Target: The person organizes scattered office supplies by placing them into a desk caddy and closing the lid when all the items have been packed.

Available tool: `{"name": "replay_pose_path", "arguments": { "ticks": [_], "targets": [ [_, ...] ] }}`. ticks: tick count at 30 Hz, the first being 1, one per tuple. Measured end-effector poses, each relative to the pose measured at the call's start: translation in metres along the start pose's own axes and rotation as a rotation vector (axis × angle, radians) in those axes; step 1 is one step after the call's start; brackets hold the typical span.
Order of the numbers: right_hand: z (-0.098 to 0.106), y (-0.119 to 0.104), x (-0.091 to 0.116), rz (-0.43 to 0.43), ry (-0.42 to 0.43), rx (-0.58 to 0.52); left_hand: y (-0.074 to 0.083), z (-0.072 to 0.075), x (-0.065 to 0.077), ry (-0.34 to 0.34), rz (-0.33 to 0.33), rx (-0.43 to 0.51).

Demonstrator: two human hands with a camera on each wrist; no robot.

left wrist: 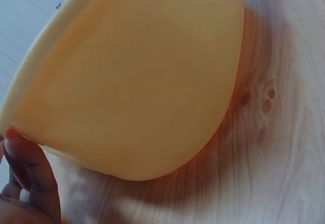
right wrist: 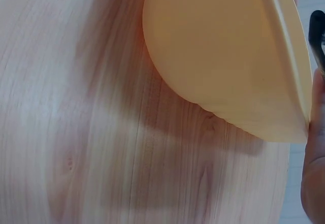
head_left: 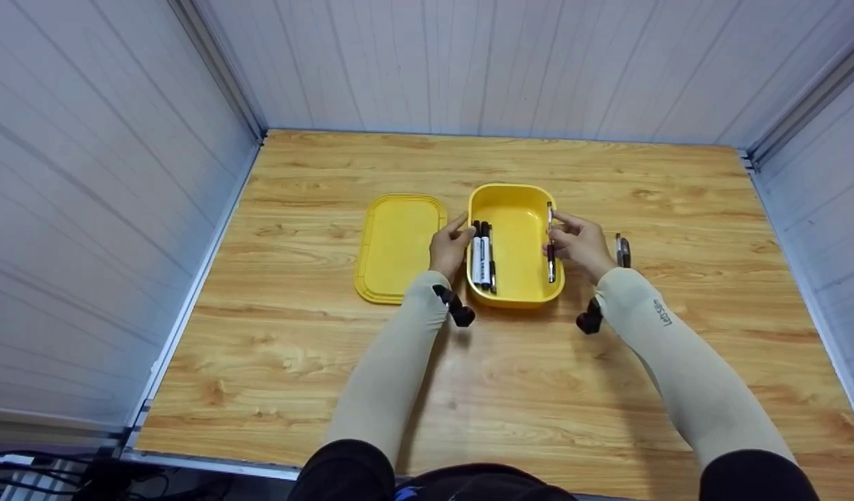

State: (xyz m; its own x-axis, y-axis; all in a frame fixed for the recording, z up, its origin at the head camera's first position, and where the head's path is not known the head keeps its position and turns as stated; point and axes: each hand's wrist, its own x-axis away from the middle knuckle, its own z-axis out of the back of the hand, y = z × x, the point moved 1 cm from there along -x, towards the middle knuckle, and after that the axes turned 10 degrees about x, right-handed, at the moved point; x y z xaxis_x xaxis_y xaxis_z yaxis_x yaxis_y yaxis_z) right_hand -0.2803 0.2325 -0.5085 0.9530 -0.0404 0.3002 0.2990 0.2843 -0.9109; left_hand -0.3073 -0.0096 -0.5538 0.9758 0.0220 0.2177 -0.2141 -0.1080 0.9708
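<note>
A yellow plastic box [head_left: 514,303], lidless, sits between my hands on the table. Two white markers with black caps [head_left: 481,261] and a dark pen [head_left: 493,268] lie along its left inner side. My left hand [head_left: 449,247] grips the box's left rim; the left wrist view shows fingertips [left wrist: 23,148] right at the rim. At the opposite rim, my right hand [head_left: 581,242] pinches a slim pen [head_left: 550,243] with a dark lower half, lengthwise above the inside edge. In the right wrist view, part of this hand [right wrist: 316,178] lies close to the box wall [right wrist: 218,56].
A flat yellow lid [head_left: 401,247] lies left of the box, next to my left hand. Slim dark and silver items [head_left: 623,250] show just beside my right wrist. Pale panel walls enclose the wooden table [head_left: 294,362] at the back and both sides.
</note>
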Motion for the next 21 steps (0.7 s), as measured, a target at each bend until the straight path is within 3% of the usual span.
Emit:
{"name": "replay_pose_path", "arguments": {
  "ticks": [6,21],
  "targets": [
    [-0.002,0.001,-0.001,0.018,0.008,-0.009,0.0,0.0,0.001,-0.006,-0.023,-0.016],
    [-0.01,-0.003,-0.001,-0.007,-0.032,-0.086,-0.002,-0.001,-0.002,0.014,-0.01,0.007]
  ]
}}
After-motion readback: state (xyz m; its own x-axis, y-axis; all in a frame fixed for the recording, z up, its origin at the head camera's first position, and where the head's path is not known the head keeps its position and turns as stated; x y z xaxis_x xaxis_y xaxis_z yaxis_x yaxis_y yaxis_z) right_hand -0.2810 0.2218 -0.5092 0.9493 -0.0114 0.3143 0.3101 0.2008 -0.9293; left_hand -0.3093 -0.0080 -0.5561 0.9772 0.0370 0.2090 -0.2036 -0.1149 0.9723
